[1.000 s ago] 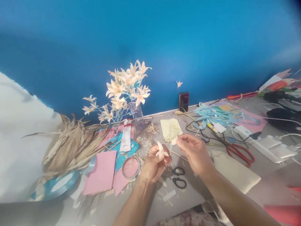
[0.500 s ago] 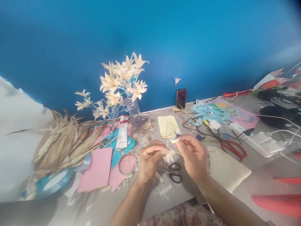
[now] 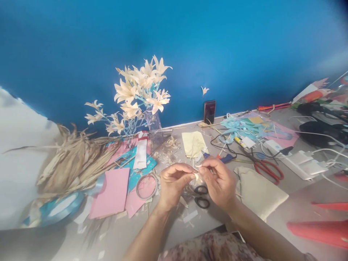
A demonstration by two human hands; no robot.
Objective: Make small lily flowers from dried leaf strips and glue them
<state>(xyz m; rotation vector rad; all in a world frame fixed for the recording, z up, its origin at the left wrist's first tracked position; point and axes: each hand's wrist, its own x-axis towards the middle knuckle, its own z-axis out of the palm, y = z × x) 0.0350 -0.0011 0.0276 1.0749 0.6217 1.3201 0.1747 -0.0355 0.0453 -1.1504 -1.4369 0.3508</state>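
My left hand (image 3: pixel 174 183) pinches a small cream artificial flower (image 3: pixel 199 178) between thumb and fingertips. Facing it, my right hand (image 3: pixel 220 183) is closed in a pinch on a small cream petal (image 3: pixel 199 166), just above the flower; whether the two pieces touch cannot be made out. Black scissor handles (image 3: pixel 201 202) show on the table below the hands. Beyond my fingers lies a pale yellow sheet (image 3: pixel 193 143), with a blue-handled tool (image 3: pixel 226 158) near its lower right.
Cream flowers stand in a clear vase (image 3: pixel 155 128) by the blue wall, left of a propped phone (image 3: pixel 209 111). Dried husks (image 3: pixel 65 166), pink sheets (image 3: pixel 114 192) and blue ribbon (image 3: pixel 63 208) lie left. Red-handled scissors (image 3: pixel 269 171), a folded cloth (image 3: pixel 262 194) and a power strip (image 3: pixel 304 166) sit right.
My right hand has moved left and slightly down, bringing the petal close to the flower in my left hand. More of the blue-handled tool now shows.
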